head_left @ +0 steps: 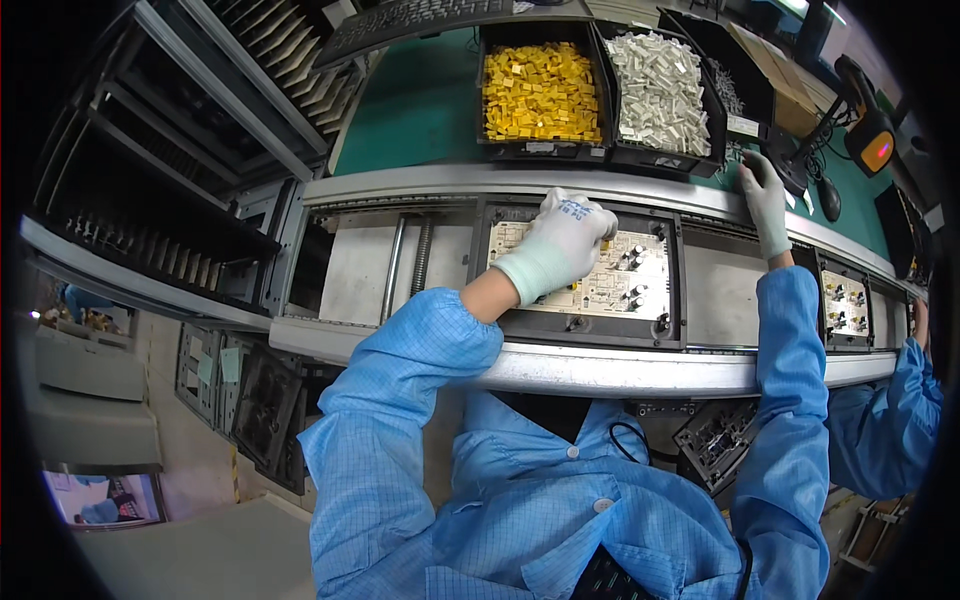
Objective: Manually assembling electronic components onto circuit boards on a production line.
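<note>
My left hand [568, 238], in a white glove, is over a pale circuit board [645, 268] set in a black frame [590, 332]. Its fingers curl down at the board's upper part; the fingertips and whatever they grip are hidden. Dark round capacitors [636, 260] stand on the board's right side. Beyond the rail, to the right of a bin of whitish parts [660, 88], reaches my gloved right hand [766, 203]. Its thumb and fingers are apart, and I see nothing held in them.
A black bin of yellow block-shaped parts [540, 92] stands beside the whitish parts. Metal rails [620, 370] border the conveyor. Farther right are a second framed board [846, 305], a handheld scanner [868, 130] on a stand and a co-worker's blue sleeve [895, 420]. Slotted racks [150, 240] stand left.
</note>
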`<control>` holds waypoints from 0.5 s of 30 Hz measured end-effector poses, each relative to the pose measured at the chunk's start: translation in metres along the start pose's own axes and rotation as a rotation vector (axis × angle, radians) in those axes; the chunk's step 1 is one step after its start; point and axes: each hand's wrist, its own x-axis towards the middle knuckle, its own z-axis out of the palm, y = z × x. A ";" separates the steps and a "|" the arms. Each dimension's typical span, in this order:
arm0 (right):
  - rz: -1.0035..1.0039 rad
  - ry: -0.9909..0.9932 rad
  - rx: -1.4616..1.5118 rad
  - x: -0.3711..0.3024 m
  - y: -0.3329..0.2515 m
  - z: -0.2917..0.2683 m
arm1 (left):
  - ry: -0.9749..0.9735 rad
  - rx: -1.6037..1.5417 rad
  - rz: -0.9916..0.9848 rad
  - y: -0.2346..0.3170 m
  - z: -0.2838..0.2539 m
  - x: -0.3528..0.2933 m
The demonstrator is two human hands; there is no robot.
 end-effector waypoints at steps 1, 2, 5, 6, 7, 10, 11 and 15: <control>-0.049 -0.059 -0.073 0.005 -0.002 0.003 | -0.002 0.002 0.002 0.000 -0.001 0.000; -0.085 -0.075 -0.269 0.003 -0.002 0.005 | 0.001 -0.010 0.015 0.000 -0.001 0.001; -0.167 -0.055 -0.433 0.003 -0.018 0.012 | 0.003 -0.021 0.052 -0.006 0.001 0.001; -0.206 -0.115 -0.488 0.009 -0.021 0.012 | 0.001 -0.027 0.080 -0.005 0.001 0.003; -0.245 -0.176 -0.542 0.011 -0.024 0.011 | -0.004 -0.028 0.084 -0.004 0.001 0.003; -0.285 -0.163 -0.651 0.007 -0.033 0.016 | -0.043 0.080 0.153 -0.001 0.001 0.000; -0.279 -0.142 -0.690 0.007 -0.034 0.018 | -0.001 0.115 0.146 -0.001 0.002 -0.003; -0.172 -0.040 -0.588 0.008 -0.009 0.016 | 0.048 0.179 0.034 0.013 -0.009 -0.007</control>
